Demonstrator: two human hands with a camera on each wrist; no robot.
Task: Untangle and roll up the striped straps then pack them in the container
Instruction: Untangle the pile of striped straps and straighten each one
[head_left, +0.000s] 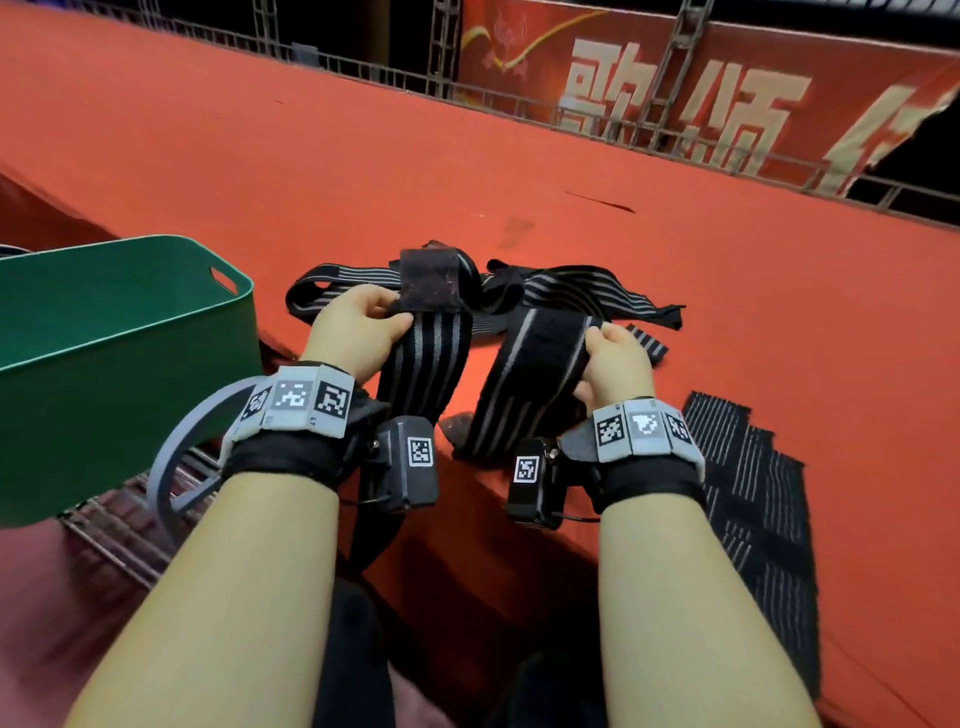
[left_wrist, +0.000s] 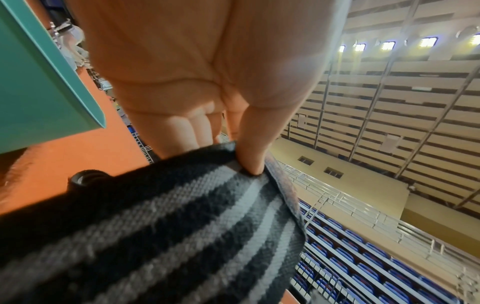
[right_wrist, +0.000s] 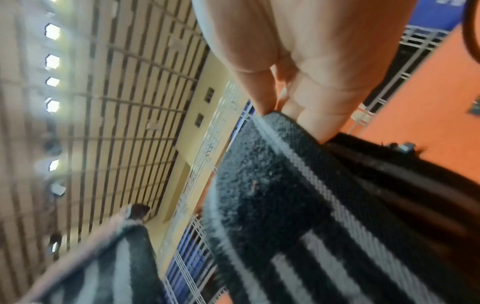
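Left hand (head_left: 358, 325) pinches one striped strap (head_left: 421, 364) just under its fuzzy fastener patch, thumb on top; the right hand (head_left: 615, 358) pinches a second strap (head_left: 524, 384) at the edge of its own patch. Both straps run back into a tangled heap (head_left: 561, 293) on the red surface (head_left: 467, 171). The green container (head_left: 124, 332) stands just left of the left hand. To untangle well, I would lift one strap only and follow it along to the knot, not pull both together, because the fastener patches can catch the fabric. Large pale Chinese characters on the red banner (head_left: 701, 88) are cut off; the first looks like "歌". The square coded tags on the wristbands (head_left: 298, 402) carry no readable words.
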